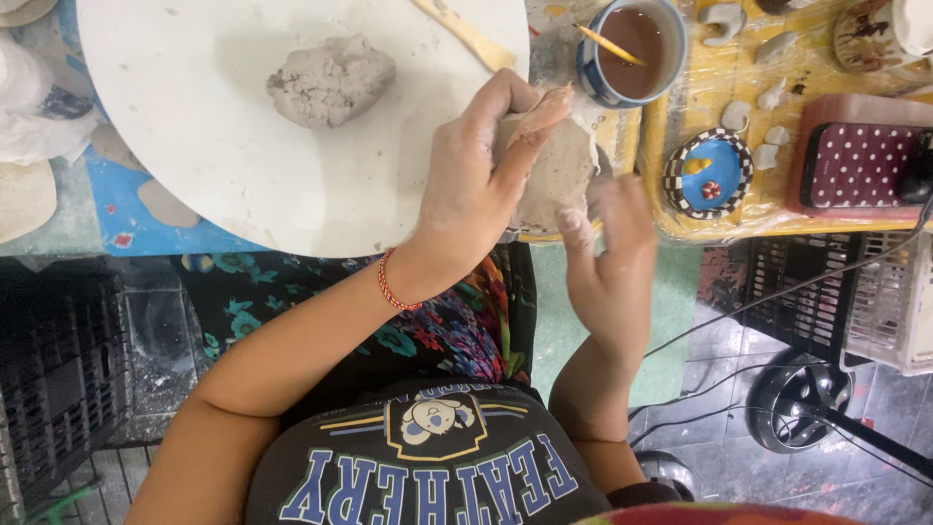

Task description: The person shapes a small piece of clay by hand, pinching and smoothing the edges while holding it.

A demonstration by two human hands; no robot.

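My left hand (476,185), with a red thread bracelet at the wrist, grips a flat grey clay piece (559,170) at the table's edge, thumb laid over its top. My right hand (607,248) is just to the right, dusty fingers stretched out and apart. Its fingertips touch the piece's lower right edge. A rough lump of grey clay (330,83) lies on the round white board (194,146) to the left of both hands. A pale wooden modelling tool (466,34) rests on the board's upper rim.
A blue-rimmed cup of brown water (637,49) holds a thin stick. A small blue dish with checkered rim (708,175), little clay bits (768,97) and a polka-dot case (860,165) sit on yellow plastic. Black crates (58,369) and cables (777,292) are on the floor.
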